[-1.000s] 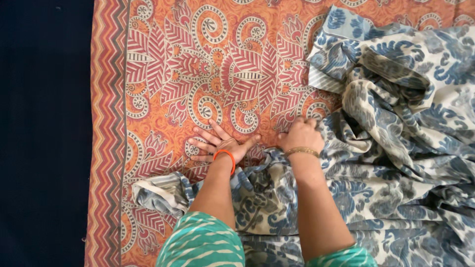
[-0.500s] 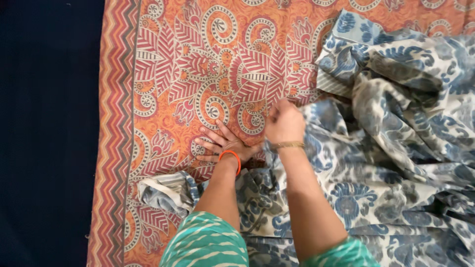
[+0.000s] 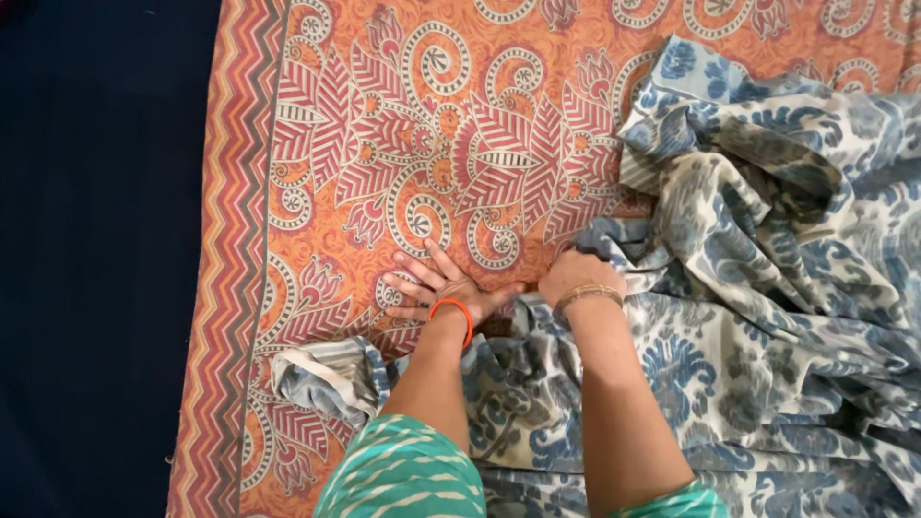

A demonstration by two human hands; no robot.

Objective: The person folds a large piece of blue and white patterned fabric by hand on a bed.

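A crumpled blue-and-cream patterned cloth [image 3: 767, 288] lies heaped over the right side of an orange patterned bedspread [image 3: 432, 144]. My left hand [image 3: 436, 286], with an orange bangle on its wrist, rests flat on the bedspread, fingers spread, just left of the cloth's edge. My right hand [image 3: 576, 276], wearing a gold bangle, is closed on a fold of the blue cloth at its near left edge. Both forearms come out of green striped sleeves at the bottom.
A loose corner of the blue cloth [image 3: 321, 379] sticks out at the lower left of my left arm. The bedspread's zigzag border [image 3: 230, 288] runs down the left, with dark blue surface [image 3: 96, 259] beyond it.
My right hand lifted and swung left with the cloth's edge, then came back down toward me, still gripping the fold. My left hand stayed flat. The view shifted slightly right.
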